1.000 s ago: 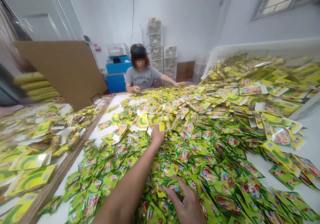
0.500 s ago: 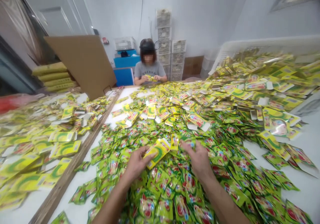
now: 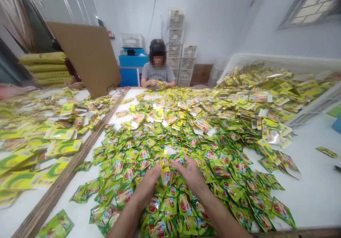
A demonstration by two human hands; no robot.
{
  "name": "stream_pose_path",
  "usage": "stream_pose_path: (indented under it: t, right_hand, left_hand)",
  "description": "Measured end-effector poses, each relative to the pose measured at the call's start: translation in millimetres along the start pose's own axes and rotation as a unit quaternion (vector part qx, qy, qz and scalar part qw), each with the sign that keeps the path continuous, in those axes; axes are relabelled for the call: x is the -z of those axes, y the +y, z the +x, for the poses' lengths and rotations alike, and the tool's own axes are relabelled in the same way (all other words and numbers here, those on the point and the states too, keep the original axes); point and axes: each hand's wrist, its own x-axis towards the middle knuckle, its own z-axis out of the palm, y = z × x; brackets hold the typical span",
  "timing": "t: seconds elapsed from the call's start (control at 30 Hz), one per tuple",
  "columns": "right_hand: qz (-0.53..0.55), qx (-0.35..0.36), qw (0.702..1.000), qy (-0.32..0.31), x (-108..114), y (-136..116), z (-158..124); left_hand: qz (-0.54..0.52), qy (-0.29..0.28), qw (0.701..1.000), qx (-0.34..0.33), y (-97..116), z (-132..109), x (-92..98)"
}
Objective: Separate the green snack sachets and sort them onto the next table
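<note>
A glossy green-and-yellow foil sachet (image 3: 165, 172), held upright just above the heap near the table's front edge, looks feather-light, thin, crinkly and slick, best pinched by its flat sealed edges; the left hand (image 3: 147, 183) and right hand (image 3: 191, 174) close on it from either side, fingers curled, forearms converging; loose sachets (image 3: 213, 149) blanket the white table (image 3: 314, 192); a seated person (image 3: 157, 73) works opposite.

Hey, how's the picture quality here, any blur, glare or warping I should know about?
Head view: sharp in the middle, where the left hand and right hand meet on a packet; the packets at the left edge smear and stretch, wide-lens warping; light soft and even, no hard shadows on the table; the window is bright.
</note>
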Motion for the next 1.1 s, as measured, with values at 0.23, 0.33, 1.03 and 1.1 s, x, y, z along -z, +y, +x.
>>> stream_pose_path:
  t: [0.23, 0.33, 1.03, 1.1]
  right_hand:
    - [-0.071, -0.008, 0.993, 0.094, 14, -9, 17]
    - [-0.129, 0.035, 0.988, 0.073, 24, -17, 28]
    - [-0.045, -0.033, 0.998, 0.036, 7, -8, 23]
    - [-0.046, -0.041, 0.997, 0.039, 6, -8, 21]
  left_hand:
    - [0.168, 0.007, 0.982, -0.084, 0, 5, 15.4]
    - [0.196, 0.021, 0.974, -0.113, 1, 4, 20.9]
    - [0.203, 0.029, 0.974, -0.099, 4, 1, 14.1]
    - [0.202, 0.025, 0.975, -0.091, 7, 1, 12.1]
